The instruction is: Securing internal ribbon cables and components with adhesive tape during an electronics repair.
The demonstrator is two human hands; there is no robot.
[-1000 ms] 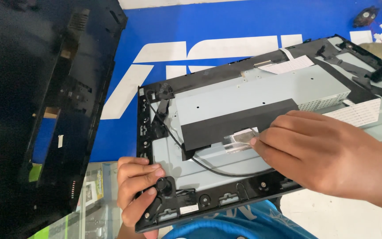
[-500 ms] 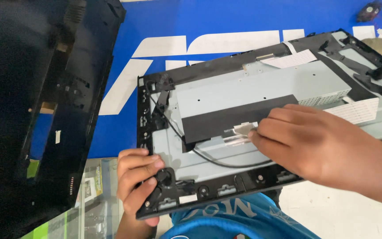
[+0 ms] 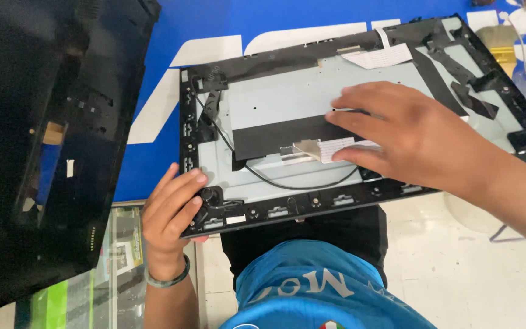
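An opened monitor panel (image 3: pixel 263 97) lies face down on a blue table, its grey metal back and black frame showing. My left hand (image 3: pixel 168 213) grips the frame's near left corner, fingers over the edge. Over the middle of the panel my right hand (image 3: pixel 406 137) lies flat, its fingertips pressing a white flat ribbon cable (image 3: pixel 336 146) next to a strip of silver tape (image 3: pixel 296 152). A black sheet (image 3: pixel 275 137) covers part of the metal, and a thin black wire (image 3: pixel 287 183) curves below it.
The monitor's black rear cover (image 3: pixel 50 134) leans at the left, over a glass counter (image 3: pixel 117 262). A brush (image 3: pixel 500 42) and small items lie at the far right of the blue mat (image 3: pixel 214 24). Pale floor tiles show below the table edge.
The view has tipped down over the panel. My right hand has spread flat over the ribbon cable and tape. My left hand keeps its grip on the frame corner.
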